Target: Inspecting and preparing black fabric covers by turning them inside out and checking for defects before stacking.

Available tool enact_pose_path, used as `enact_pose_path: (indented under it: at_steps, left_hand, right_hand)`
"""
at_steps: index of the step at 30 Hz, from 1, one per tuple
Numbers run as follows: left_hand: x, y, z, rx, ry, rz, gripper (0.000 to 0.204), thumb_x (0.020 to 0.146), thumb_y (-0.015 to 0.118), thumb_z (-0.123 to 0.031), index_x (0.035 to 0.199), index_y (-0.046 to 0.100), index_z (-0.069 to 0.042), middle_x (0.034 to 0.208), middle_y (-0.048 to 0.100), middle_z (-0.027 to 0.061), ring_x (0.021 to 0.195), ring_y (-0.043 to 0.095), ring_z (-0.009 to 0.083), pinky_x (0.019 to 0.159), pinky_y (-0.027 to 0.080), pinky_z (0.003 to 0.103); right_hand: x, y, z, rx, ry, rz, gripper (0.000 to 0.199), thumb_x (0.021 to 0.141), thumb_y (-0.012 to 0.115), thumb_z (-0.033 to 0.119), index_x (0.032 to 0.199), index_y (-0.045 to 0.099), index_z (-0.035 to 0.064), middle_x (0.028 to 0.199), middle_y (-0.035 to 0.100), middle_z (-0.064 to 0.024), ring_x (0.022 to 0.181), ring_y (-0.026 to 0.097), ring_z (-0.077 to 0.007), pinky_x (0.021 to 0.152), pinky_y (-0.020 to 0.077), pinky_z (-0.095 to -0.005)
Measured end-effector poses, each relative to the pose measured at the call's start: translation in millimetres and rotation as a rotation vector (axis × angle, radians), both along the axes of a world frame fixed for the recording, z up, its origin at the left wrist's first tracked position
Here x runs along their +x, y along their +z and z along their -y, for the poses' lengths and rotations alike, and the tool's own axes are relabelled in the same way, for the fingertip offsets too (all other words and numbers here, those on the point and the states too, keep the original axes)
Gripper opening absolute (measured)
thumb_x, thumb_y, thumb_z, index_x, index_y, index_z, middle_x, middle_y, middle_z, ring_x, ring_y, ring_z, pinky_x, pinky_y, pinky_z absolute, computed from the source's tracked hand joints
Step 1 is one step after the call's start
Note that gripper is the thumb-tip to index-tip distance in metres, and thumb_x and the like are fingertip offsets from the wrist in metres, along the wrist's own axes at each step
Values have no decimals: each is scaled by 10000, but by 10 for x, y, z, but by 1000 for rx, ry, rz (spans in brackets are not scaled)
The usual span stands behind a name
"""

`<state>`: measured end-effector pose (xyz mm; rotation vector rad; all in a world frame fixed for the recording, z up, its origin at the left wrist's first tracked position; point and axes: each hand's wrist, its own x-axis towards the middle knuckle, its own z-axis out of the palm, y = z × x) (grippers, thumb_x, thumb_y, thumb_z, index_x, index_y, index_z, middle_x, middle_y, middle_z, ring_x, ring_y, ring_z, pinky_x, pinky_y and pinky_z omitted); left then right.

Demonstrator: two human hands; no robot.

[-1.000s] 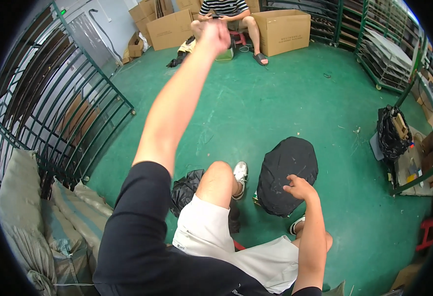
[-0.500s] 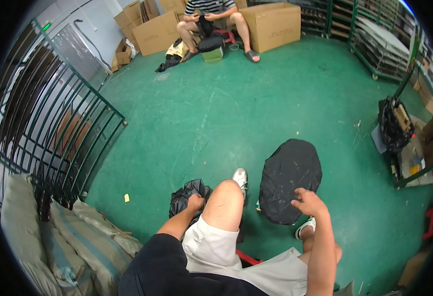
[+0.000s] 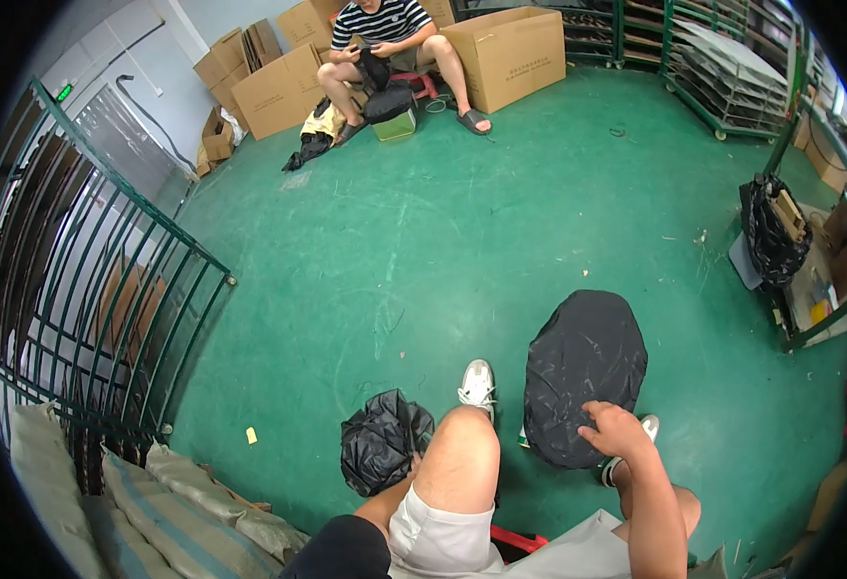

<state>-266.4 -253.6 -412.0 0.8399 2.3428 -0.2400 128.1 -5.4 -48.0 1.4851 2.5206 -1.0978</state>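
A large oval bundle covered in black fabric (image 3: pixel 586 372) stands low in front of my right leg, a sliver of something white and green showing under its left edge. My right hand (image 3: pixel 618 431) is over its near right part, fingers spread and holding nothing; whether the fingertips touch the cloth I cannot tell. Left of my left knee, a crumpled black plastic bag (image 3: pixel 380 446) bulges up from low down. My left hand (image 3: pixel 415 465) is at the bag's near right side, its fingers hidden by the bag and my knee.
Opposite me sits a person in a striped shirt (image 3: pixel 385 27), handling something black. Large cardboard boxes (image 3: pixel 515 60) stand around them. A green metal rack (image 3: pixel 144 261) and woven sacks (image 3: pixel 177 502) are on my left; a cart with a black bag (image 3: pixel 776 232) is at right.
My view has shifted, so the scene sits lower. My left hand has gone down at the near side of the plastic bag, which looks fuller. My right hand stays over the black bundle.
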Motion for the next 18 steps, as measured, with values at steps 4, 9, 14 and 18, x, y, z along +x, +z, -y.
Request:
enact_pose_path:
  at_steps: [4,9,14,18]
  left_hand:
    - [173,97,-232,310,-301,-1051,1329,669,776,-626,1555,-91,-146,1580,-103,305,1445,182,484,1137,307,499]
    - [-55,309,-386,-158,-122,227,849,820,655,-528,1463,313,-94,1515,208,234,1332,390,417,1060,396,476]
    - [182,371,-387,-244,-133,297,585,822,651,-457,1251,639,-60,1337,575,207,1230,569,352,1013,464,443]
    - [288,419,-392,-184,-92,326,465,845,595,-405,1159,696,-77,1251,638,163,1179,609,333,956,499,447]
  right_hand:
    - [34,-71,38,35,4,-10,458,842,683,274,1205,582,13,1135,640,-238,1061,620,-391,909,497,-457]
    - [77,-90,85,50,-4,16,448,832,699,268,1187,592,16,1095,653,-237,1001,641,-398,865,520,-454]
    - [37,-69,95,37,20,55,463,831,700,271,1196,585,10,1090,655,-230,999,642,-400,862,521,-459]
    - [-29,-80,108,55,64,73,487,838,690,283,1220,566,9,1104,649,-230,1001,643,-395,865,519,-463]
